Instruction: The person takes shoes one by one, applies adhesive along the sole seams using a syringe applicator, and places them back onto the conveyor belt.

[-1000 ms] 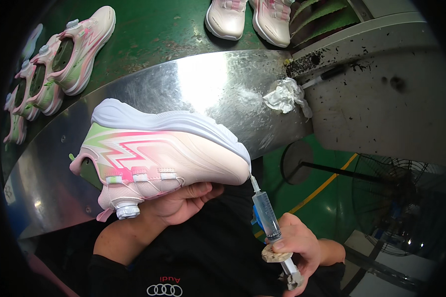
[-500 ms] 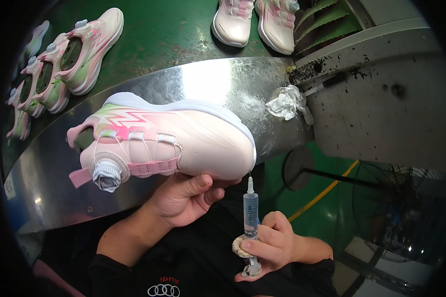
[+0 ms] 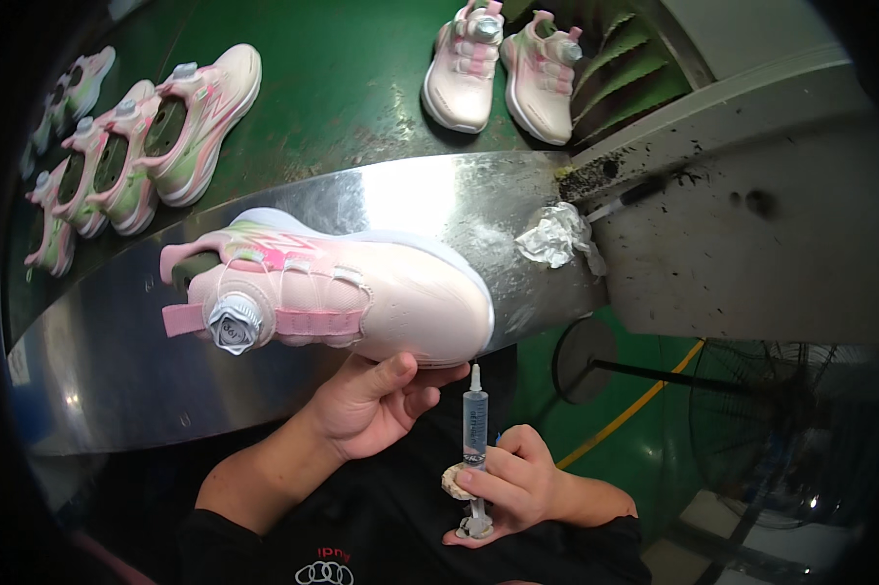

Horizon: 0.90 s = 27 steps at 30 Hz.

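A pale pink sneaker (image 3: 415,302) with a white sole and a round white lacing dial lies tilted over the metal worktop, its toe to the right. My left hand (image 3: 376,400) grips it from below near the forefoot, the thumb on the upper and the other fingers partly hidden under the shoe. My right hand (image 3: 517,483) is closed round a clear syringe (image 3: 474,424) held upright, with beige wrapping about its finger flange and plunger end. The syringe tip points up at the edge of the toe, by the sole. Whether the needle touches there I cannot tell.
Beyond the shiny metal worktop (image 3: 546,302), more sneakers stand on a green surface (image 3: 332,83), several at far left and a pair (image 3: 459,93) at the back. Crumpled white paper (image 3: 553,236) and a dark-handled brush-like tool (image 3: 634,195) lie right. A fan (image 3: 781,409) stands lower right.
The sneaker has tilted and shifted slightly right, showing more of its top. The syringe tip has moved left along the toe edge, my right hand with it. The whole view has shifted slightly.
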### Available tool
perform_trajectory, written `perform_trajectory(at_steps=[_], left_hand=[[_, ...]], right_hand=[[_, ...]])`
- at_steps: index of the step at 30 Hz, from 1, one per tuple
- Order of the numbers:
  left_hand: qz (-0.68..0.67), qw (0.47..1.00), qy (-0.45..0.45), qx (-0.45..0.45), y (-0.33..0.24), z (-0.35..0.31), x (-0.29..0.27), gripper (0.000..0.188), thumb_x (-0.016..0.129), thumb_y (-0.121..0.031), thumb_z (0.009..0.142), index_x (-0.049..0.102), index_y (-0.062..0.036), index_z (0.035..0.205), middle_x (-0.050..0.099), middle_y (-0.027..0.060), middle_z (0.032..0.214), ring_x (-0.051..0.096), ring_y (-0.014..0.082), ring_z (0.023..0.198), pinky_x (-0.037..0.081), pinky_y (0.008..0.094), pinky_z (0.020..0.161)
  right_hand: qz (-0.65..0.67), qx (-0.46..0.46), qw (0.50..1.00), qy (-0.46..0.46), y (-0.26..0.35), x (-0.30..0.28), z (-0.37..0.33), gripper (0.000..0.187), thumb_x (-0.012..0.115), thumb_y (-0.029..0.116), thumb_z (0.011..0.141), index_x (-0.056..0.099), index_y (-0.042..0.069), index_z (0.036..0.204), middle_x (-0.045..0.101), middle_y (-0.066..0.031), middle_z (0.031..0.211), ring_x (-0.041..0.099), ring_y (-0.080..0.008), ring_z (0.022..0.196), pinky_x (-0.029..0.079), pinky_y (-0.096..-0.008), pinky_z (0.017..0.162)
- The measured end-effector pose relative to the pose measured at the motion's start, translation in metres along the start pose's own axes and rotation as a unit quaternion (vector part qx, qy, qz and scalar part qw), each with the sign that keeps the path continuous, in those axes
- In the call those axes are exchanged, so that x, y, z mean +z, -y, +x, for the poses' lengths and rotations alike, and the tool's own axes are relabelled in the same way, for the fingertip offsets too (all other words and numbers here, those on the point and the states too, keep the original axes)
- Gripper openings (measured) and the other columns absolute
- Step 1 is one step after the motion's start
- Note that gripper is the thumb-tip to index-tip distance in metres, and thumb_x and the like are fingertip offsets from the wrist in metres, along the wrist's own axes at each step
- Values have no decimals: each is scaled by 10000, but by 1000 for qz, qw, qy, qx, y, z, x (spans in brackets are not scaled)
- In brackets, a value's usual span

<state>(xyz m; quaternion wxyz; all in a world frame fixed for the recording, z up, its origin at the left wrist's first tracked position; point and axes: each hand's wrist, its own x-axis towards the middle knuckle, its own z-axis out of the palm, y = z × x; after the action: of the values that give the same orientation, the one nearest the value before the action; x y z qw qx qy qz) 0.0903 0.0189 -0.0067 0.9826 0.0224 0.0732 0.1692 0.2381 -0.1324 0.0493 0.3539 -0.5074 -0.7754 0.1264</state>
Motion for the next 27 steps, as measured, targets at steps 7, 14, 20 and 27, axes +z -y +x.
perform_trajectory(at_steps=[7, 14, 20, 27], left_hand=[[77, 996, -25, -40, -12, -29, -29, 531, 564, -413, 868, 488, -57, 1254, 538, 89, 1232, 575, 198, 1003, 496, 317, 837], [135, 983, 82, -89, -23, -97, -65, 625, 455, -280, 910, 190, -12, 1409, 417, 114, 1366, 403, 230, 1274, 337, 357, 1065], [363, 926, -90, 52, -41, 1, -49, 594, 428, -224, 915, 185, -1, 1409, 389, 119, 1392, 396, 225, 1281, 323, 335, 1075], [798, 563, -96, 190, -178, 29, -62, 561, 396, -159, 921, 179, 11, 1409, 356, 125, 1423, 387, 220, 1290, 306, 309, 1087]], right_hand=[[56, -72, 985, -144, -22, 2, 4, 584, 644, 524, 750, 593, 43, 1079, 577, -151, 961, 475, -249, 653, 389, -346, 556], [0, -1, 979, -202, -102, 37, 14, 880, 793, 500, 538, 422, 65, 1206, 471, -108, 969, 392, -266, 784, 377, -371, 663], [-2, 51, 980, -194, -112, 56, 32, 912, 825, 482, 482, 424, 65, 1187, 462, -107, 973, 413, -279, 855, 411, -382, 701], [-22, 70, 977, -200, -104, 56, 33, 956, 843, 471, 448, 404, 64, 1194, 454, -122, 1001, 426, -293, 883, 424, -388, 741]])
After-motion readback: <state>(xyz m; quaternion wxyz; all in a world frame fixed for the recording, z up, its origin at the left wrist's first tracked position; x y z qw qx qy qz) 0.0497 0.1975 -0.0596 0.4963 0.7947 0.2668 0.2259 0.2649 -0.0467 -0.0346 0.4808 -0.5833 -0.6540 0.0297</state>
